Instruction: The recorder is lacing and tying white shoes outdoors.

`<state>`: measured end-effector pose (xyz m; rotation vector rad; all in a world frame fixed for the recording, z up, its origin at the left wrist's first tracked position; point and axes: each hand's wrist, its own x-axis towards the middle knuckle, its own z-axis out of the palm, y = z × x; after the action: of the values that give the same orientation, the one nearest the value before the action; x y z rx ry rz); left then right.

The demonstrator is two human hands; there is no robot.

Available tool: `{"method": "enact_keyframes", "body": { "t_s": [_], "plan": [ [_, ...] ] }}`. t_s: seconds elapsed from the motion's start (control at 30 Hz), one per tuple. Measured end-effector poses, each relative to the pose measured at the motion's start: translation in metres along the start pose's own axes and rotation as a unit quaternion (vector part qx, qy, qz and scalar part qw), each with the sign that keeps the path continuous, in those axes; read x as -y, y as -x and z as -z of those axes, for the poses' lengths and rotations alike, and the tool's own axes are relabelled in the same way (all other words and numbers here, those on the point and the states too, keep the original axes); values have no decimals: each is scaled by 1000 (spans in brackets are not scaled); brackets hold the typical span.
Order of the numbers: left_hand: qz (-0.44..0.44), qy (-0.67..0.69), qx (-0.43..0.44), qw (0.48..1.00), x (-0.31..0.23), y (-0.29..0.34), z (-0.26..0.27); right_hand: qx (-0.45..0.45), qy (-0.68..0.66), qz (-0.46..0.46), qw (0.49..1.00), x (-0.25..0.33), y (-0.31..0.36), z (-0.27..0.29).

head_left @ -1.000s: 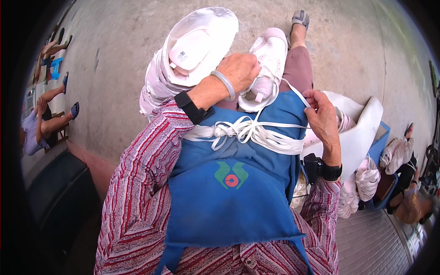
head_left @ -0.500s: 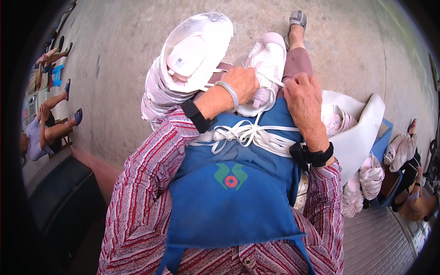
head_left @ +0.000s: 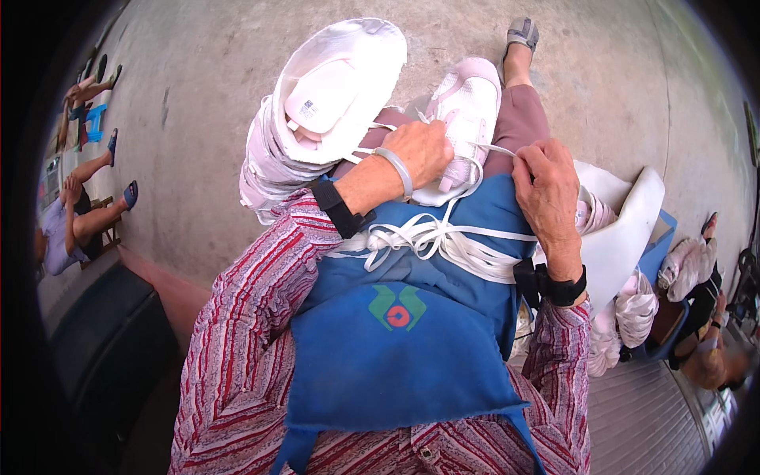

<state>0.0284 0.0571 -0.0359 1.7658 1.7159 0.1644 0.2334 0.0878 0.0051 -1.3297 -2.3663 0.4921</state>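
Checking in: we've got a white sneaker (head_left: 469, 91) at the far edge of our blue apron (head_left: 380, 372), toe pointing away from us. Our left hand (head_left: 416, 153) is up against its left side, fingers curled in, but honestly we can't tell what they're gripping. Our right hand (head_left: 548, 186) has a white lace (head_left: 496, 148) pinched in its fingers, running pretty straight from the sneaker. Big bundle of laces (head_left: 475, 252) across the apron too, plus stacked pale shoes (head_left: 265, 162) on the left.
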Motion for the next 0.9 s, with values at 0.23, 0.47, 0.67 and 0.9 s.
{"method": "enact_keyframes", "body": {
  "t_s": [0.23, 0.47, 0.67, 0.9],
  "plan": [
    [8, 15, 13, 1000, -7, 0, 5, -19, -45, -7, 999, 2, -4, 2],
    [18, 44, 12, 999, -3, 0, 7, 6, -101, -58, 993, 4, -5, 3],
    [-39, 36, -13, 999, 13, 10, 27, 101, -36, -61, 992, -7, 1, 27],
    [11, 244, -94, 965, 27, 23, 58, 45, 16, 5, 999, 4, -5, 0]
  ]
}}
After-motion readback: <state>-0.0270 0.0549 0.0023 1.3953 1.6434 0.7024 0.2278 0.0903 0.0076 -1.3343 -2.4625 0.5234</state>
